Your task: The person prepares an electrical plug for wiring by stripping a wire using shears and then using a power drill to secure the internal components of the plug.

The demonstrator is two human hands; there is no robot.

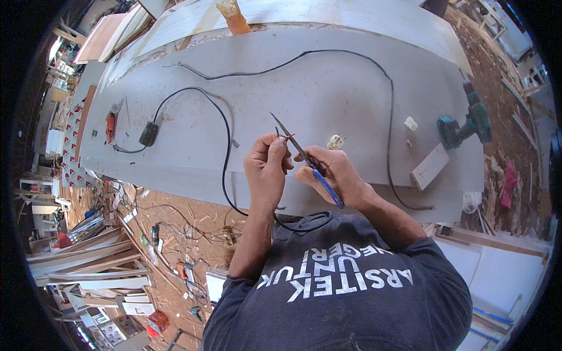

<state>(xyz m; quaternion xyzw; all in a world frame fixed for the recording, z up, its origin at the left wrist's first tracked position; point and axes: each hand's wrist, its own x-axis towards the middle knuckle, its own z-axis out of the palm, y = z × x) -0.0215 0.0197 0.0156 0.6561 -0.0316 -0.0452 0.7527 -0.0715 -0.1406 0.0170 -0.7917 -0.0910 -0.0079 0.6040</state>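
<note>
My left hand (267,169) pinches the end of a black electrical cable (226,149), where a short red wire shows at the fingertips. The fingers of my right hand (339,175) are wrapped round a pair of scissors (329,188) with blue handles. Its dark blades slant up to the left, beside the wire end. From my left hand the cable loops near my shirt, then runs up and left to a black box (149,134) on the grey tabletop (281,76). Just beyond my right hand lies a white plug (335,141).
A second black cable (351,52) curves across the table. At right are a cordless drill (471,120), a white block (430,167) and small white pieces (411,123). A red tool (110,127) lies far left. Wood strips (96,263) and scraps litter the floor.
</note>
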